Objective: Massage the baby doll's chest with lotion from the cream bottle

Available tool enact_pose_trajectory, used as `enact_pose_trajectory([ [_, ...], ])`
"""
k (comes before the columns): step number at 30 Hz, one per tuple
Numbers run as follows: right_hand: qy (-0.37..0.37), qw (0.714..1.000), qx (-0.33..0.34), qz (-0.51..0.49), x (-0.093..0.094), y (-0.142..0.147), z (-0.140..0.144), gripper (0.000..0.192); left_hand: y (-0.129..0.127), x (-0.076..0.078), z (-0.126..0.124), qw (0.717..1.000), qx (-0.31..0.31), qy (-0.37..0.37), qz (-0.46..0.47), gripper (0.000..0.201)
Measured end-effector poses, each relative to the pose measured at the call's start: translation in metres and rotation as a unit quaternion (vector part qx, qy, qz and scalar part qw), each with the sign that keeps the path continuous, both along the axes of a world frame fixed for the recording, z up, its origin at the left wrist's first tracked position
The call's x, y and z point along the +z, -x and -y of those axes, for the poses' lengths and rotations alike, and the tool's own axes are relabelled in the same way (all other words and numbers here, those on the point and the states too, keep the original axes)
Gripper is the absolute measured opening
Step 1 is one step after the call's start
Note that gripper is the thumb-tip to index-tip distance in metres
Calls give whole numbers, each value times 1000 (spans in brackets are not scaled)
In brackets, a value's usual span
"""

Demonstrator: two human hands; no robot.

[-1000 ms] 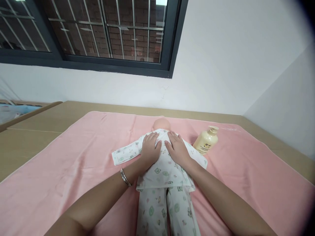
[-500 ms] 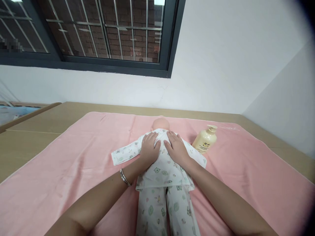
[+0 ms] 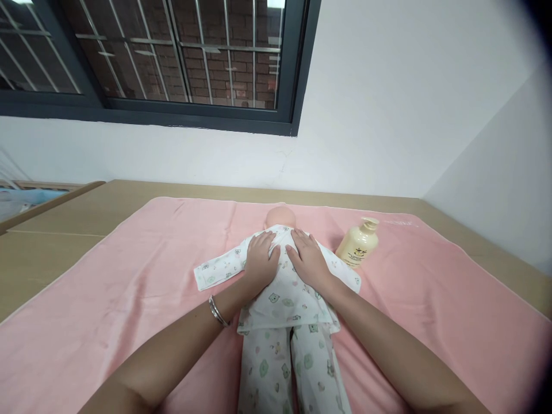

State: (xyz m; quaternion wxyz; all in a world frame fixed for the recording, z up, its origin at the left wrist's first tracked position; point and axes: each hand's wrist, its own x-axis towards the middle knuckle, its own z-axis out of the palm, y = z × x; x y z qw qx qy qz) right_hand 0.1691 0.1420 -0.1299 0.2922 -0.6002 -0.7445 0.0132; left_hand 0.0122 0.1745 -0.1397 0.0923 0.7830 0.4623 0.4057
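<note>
1. Head view: a baby doll [image 3: 282, 287] in printed pyjamas lies on a pink towel [image 3: 129, 287]; the left hand [image 3: 260, 261] and right hand [image 3: 308, 261] rest flat on its upper body, fingers loosely spread, pinching nothing.
2. Just right of the doll's sleeve stands a cream pump bottle [image 3: 357, 244], clear of both hands; a barred window [image 3: 172, 52] sits above the wall.

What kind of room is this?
Probably a baby-care practice room: a doll in printed pyjamas lies on a pink towel over a table, both hands flat on it, a pump bottle beside, a barred window behind.
</note>
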Motion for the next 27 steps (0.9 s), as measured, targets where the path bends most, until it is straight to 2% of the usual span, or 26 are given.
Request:
enact_pose_trajectory([
  [12,-4,1000,-8,26,5,1,2,53,0,-1,0,1000,2,-10,-2,34],
  [18,-44,997,2,69,10,20,20,45,1,-4,-3,1000,-1,-17,-10,35],
  [22,-16,999,11,27,7,20,17,47,1,-3,-1,998,13,-46,-46,34],
  [27,17,999,6,-42,6,4,2,52,-2,8,14,980,26,-125,-150,26],
])
